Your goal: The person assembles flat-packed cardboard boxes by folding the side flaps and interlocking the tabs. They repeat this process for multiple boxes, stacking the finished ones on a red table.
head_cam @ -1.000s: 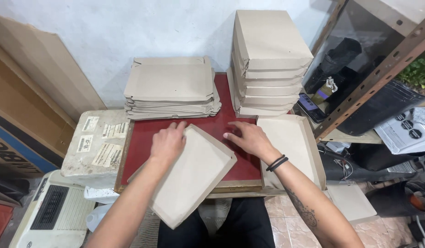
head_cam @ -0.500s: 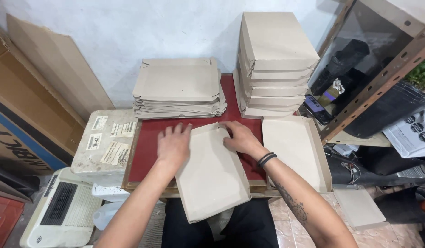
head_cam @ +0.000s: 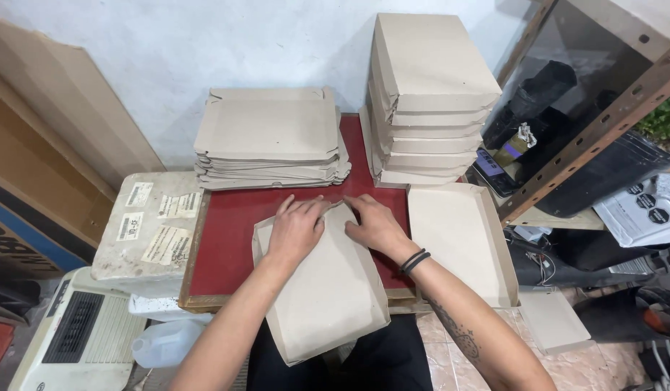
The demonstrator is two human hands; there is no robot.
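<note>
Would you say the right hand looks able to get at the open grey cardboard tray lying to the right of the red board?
Probably yes. The right hand rests on the flat grey cardboard piece, close beside the open grey cardboard tray, and nothing stands between them.

Far end of the flat grey cardboard sheet (head_cam: pixel 327 289), covered by the left hand (head_cam: pixel 297 230) and right hand (head_cam: pixel 374 226); its fold there cannot be made out. Part of the red tabletop (head_cam: pixel 230 239) beneath the sheet is hidden. Left of the sheet, the labels on the pale stone block (head_cam: pixel 143 232) are too small to tell. Lower left of the sheet, the white ribbed appliance (head_cam: pixel 78 340) is cut off by the picture's edge. Both forearms leave the bottom edge.
</note>
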